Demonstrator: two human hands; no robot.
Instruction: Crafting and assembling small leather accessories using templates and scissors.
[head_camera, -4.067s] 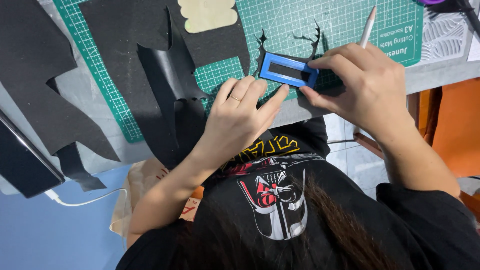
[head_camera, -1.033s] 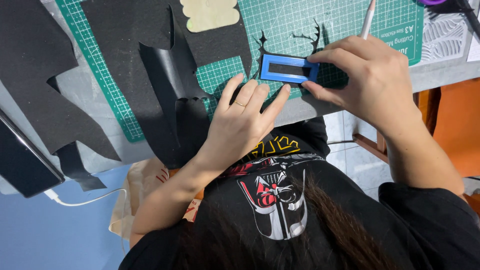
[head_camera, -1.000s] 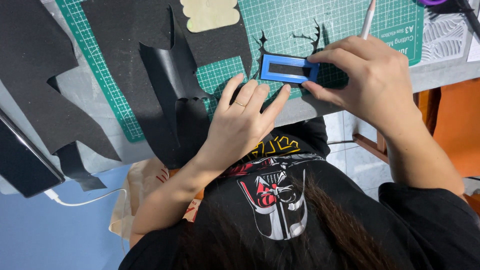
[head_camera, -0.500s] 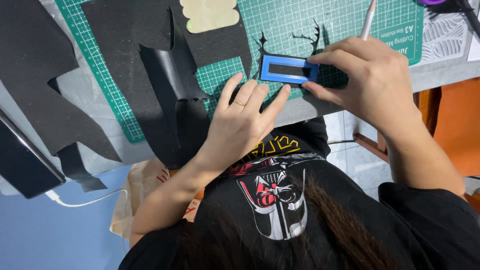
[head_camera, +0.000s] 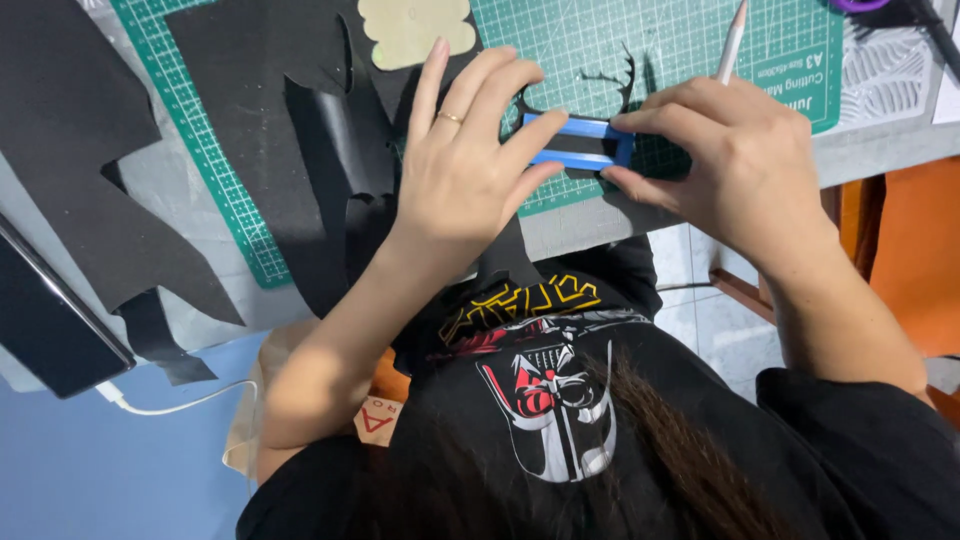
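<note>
A small blue rectangular frame (head_camera: 590, 142) with a dark middle is held over the green cutting mat (head_camera: 690, 40). My left hand (head_camera: 465, 170), with a ring on one finger, covers the frame's left end with its fingertips. My right hand (head_camera: 745, 165) pinches the right end between thumb and fingers. A slim white pen-like tool (head_camera: 732, 42) sticks up from between the right hand's fingers. A thin black antler-shaped cut-out (head_camera: 612, 75) lies on the mat just behind the frame.
Large black paper sheets (head_camera: 250, 110) and offcuts (head_camera: 70, 150) cover the mat's left side and the grey tabletop (head_camera: 880, 145). A beige cloud-shaped piece (head_camera: 415, 25) lies at the top. A dark flat device (head_camera: 50, 320) with a white cable (head_camera: 160, 405) sits at the left edge.
My left hand has lifted from beside the frame and now reaches over its left end. The frame sits more edge-on than before. The right hand has stayed put.
</note>
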